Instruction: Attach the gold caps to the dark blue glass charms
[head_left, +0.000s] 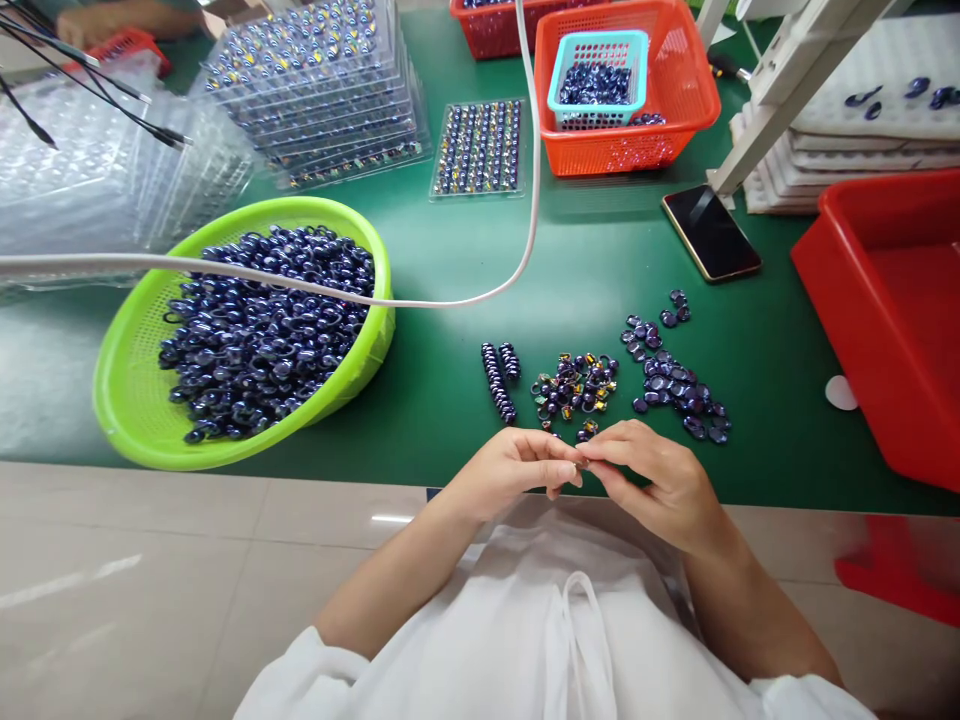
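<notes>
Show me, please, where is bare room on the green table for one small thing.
Bare table lies between the lime basket and the row of dark pieces, and between the white cable and the phone. Crowded: beyond the right hand, with flat dark pieces.

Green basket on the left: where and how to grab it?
I'd take the green basket by its rim, two-handed at opposite sides, from the table's near edge. The rim runs all round and stands exposed there, and the heap of dark pieces suggests a one-sided lift could tip it. Keep below the white cable, which crosses its upper half in view.
</notes>
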